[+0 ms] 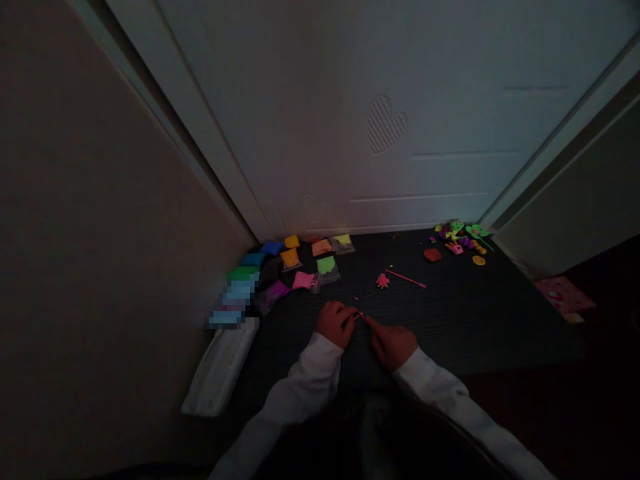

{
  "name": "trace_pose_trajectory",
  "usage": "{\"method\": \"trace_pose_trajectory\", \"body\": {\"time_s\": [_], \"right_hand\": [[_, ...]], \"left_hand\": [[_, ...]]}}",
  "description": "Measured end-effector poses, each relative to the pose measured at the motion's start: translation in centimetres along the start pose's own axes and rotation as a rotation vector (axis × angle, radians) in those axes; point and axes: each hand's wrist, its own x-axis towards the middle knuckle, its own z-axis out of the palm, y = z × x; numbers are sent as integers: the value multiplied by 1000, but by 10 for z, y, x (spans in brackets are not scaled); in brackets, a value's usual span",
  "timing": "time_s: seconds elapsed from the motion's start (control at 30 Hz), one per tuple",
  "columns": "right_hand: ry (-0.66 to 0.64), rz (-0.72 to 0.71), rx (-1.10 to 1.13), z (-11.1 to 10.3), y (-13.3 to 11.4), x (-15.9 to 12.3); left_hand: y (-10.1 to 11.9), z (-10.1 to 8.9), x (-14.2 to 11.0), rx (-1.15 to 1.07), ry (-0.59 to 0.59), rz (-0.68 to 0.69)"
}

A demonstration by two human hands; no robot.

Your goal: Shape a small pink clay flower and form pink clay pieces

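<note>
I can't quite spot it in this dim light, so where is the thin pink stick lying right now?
In the head view, the pink stick lies right of centre on the dark table, its left end close to the pink flower-like piece.

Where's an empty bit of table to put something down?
The biggest bare patch of table lies right of the right hand, nearer than the pink stick and yellow disc. A smaller one is between the green bag and the spiky pink piece. It's crowded at the left, with bags, and in the far right corner, with bright pieces.
</note>
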Motion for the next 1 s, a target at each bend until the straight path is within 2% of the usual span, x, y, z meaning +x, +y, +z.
{"method": "trace_pose_trajectory", "body": {"time_s": [0.2, 0.53, 0.77, 1.0], "right_hand": [[-20, 19, -26, 3, -4, 1], [-35, 65, -15, 1, -12, 14], [-19, 45, 13, 0, -3, -2], [50, 47, 113, -1, 1, -2]], "left_hand": [[6, -5, 1, 94, -59, 13], [-1, -1, 3, 88, -53, -51], [-4, -2, 4, -12, 18, -119], [-5, -1, 4, -50, 77, -159]]}}
